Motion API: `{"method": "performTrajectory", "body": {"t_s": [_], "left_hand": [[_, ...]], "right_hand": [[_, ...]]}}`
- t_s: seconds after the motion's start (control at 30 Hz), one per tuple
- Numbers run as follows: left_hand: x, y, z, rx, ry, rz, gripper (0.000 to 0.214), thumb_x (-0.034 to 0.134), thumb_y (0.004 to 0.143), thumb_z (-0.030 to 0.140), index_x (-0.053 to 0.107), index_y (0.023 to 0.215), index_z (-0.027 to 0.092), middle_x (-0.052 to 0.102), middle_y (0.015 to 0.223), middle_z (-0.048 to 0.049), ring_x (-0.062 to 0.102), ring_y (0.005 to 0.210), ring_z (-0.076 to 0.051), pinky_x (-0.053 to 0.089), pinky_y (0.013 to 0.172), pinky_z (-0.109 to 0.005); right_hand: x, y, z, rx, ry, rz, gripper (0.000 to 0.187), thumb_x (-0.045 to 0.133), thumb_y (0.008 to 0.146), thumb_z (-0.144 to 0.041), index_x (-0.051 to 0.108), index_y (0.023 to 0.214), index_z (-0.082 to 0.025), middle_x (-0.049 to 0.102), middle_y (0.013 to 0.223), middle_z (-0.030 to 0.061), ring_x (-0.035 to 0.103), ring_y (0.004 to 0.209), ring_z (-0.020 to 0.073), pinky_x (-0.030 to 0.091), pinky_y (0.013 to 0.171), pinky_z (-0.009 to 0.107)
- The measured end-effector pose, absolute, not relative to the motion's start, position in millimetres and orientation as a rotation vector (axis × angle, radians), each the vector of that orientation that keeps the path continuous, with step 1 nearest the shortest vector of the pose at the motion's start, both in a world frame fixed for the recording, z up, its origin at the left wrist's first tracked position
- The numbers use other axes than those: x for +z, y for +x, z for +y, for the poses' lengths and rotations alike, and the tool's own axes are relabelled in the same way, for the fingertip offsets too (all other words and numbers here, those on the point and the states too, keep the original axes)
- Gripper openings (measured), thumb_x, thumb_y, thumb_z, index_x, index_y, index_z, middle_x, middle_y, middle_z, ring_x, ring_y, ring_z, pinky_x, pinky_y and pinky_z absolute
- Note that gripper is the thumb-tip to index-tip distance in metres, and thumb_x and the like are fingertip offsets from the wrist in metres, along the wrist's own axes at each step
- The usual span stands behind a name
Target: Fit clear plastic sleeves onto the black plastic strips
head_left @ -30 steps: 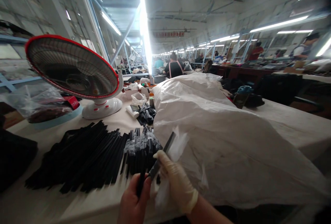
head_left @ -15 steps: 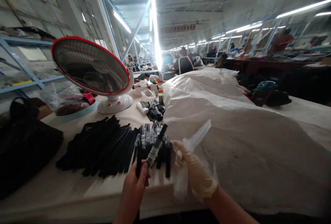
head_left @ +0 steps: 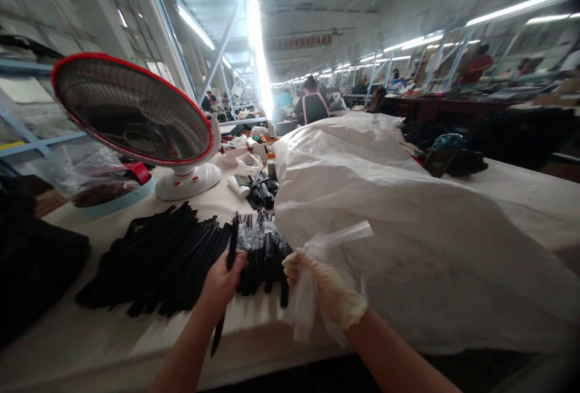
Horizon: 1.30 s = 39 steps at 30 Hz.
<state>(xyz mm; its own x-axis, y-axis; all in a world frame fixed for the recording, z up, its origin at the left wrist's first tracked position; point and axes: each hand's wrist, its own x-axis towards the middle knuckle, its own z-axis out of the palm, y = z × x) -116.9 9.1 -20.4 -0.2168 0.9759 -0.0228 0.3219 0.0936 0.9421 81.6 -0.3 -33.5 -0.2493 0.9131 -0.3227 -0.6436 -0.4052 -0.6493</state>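
Observation:
Bare fingers of my left hand are closed round a single black strip, which stands tilted and hangs down below the hand. My right hand, in a pale glove, grips thin translucent plastic strips that stick out above and below the fist. Left of my hands spreads a fanned pile of plain black strips. Between the hands lies a row of black strips with clear plastic wraps round their upper parts.
A red-rimmed fan stands at the left behind the pile. A large white plastic sheet covers a bulky heap on the right. Further back are a bundle of black strips and a blue tub. A black bag sits far left. People work beyond.
The plastic-wrapped strip has left my left hand, and the row between my hands looks fuller there. The left hand has moved left with one plain strip. My right hand still grips the plastic.

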Motion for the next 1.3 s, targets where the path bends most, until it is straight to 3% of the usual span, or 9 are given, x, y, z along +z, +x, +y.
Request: {"method": "performTrajectory", "body": {"t_s": [0.1, 0.23, 0.37, 0.6, 0.7, 0.83, 0.93, 1.07, 1.3], "left_hand": [[-12, -83, -17, 0.965, 1.455, 1.464, 0.029, 0.06, 0.073, 0.044, 0.063, 0.076, 0.016, 0.062, 0.064, 0.0001, 0.054, 0.057, -0.014, 0.041, 0.055, -0.023], [-14, -49, -24, 0.99, 1.499, 1.366, 0.021, 0.064, 0.071, 0.033, 0.065, 0.083, 0.016, 0.067, 0.079, -0.0024, 0.058, 0.077, -0.018, 0.042, 0.071, -0.026], [-18, -46, -20, 1.057, 1.344, 1.373, 0.022, 0.061, 0.071, 0.037, 0.061, 0.069, 0.015, 0.06, 0.062, 0.0014, 0.054, 0.061, -0.014, 0.041, 0.058, -0.023], [-10, -67, -24, 1.129, 1.078, 1.37, 0.03, 0.066, 0.067, 0.044, 0.057, 0.069, 0.015, 0.053, 0.055, 0.0043, 0.049, 0.049, -0.01, 0.037, 0.047, -0.02], [-9, -70, -23, 1.134, 1.068, 1.378, 0.032, 0.067, 0.065, 0.045, 0.058, 0.069, 0.015, 0.055, 0.056, 0.0031, 0.05, 0.051, -0.01, 0.038, 0.048, -0.02], [-11, -64, -21, 1.127, 1.067, 1.328, 0.034, 0.068, 0.064, 0.046, 0.061, 0.071, 0.013, 0.061, 0.065, -0.0008, 0.055, 0.06, -0.013, 0.043, 0.055, -0.023], [-14, -63, -22, 1.115, 1.055, 1.314, 0.031, 0.07, 0.064, 0.043, 0.061, 0.071, 0.013, 0.053, 0.055, 0.0043, 0.046, 0.047, -0.007, 0.036, 0.046, -0.018], [-18, -65, -25, 1.094, 1.011, 1.279, 0.03, 0.069, 0.065, 0.041, 0.057, 0.071, 0.015, 0.037, 0.044, 0.0109, 0.029, 0.037, -0.003, 0.021, 0.038, -0.017], [-20, -60, -19, 1.081, 0.906, 1.196, 0.032, 0.064, 0.069, 0.045, 0.048, 0.072, 0.017, 0.037, 0.051, 0.0107, 0.028, 0.039, -0.003, 0.023, 0.036, -0.015]], "right_hand": [[-35, 72, -1, 1.808, -0.809, -0.527, 0.031, 0.072, 0.065, -0.043, 0.069, 0.074, -0.013, 0.07, 0.073, 0.0039, 0.063, 0.069, 0.0141, 0.047, 0.067, 0.025], [-39, 67, -7, 1.88, -0.807, -0.453, 0.03, 0.072, 0.067, -0.04, 0.07, 0.079, -0.012, 0.07, 0.071, 0.0039, 0.063, 0.064, 0.0147, 0.048, 0.064, 0.026], [-34, 70, -16, 1.924, -0.747, -0.486, 0.028, 0.074, 0.065, -0.035, 0.069, 0.084, -0.015, 0.069, 0.071, 0.0017, 0.063, 0.067, 0.0156, 0.048, 0.067, 0.027], [-28, 76, -23, 1.954, -0.721, -0.552, 0.026, 0.075, 0.062, -0.027, 0.069, 0.084, -0.016, 0.07, 0.08, 0.0035, 0.063, 0.074, 0.0154, 0.047, 0.07, 0.027], [-28, 77, -25, 1.918, -0.86, -0.633, 0.027, 0.073, 0.065, -0.033, 0.069, 0.086, -0.017, 0.069, 0.083, 0.0026, 0.056, 0.057, 0.0089, 0.043, 0.055, 0.022], [-29, 67, -29, 1.814, -0.956, -0.868, 0.033, 0.071, 0.066, -0.045, 0.068, 0.082, -0.016, 0.061, 0.063, -0.0019, 0.043, 0.046, 0.0053, 0.03, 0.043, 0.019], [-31, 60, -29, 1.846, -0.891, -0.865, 0.034, 0.076, 0.059, -0.042, 0.067, 0.079, -0.016, 0.058, 0.06, -0.0035, 0.046, 0.05, 0.0066, 0.032, 0.047, 0.019], [-30, 62, -31, 1.913, -0.913, -0.957, 0.035, 0.077, 0.06, -0.038, 0.067, 0.084, -0.015, 0.061, 0.067, -0.0013, 0.048, 0.054, 0.0076, 0.034, 0.051, 0.02], [-29, 72, -36, 2.009, -0.884, -0.887, 0.033, 0.074, 0.064, -0.04, 0.066, 0.085, -0.016, 0.059, 0.062, -0.0025, 0.047, 0.051, 0.0075, 0.035, 0.048, 0.019]]}}
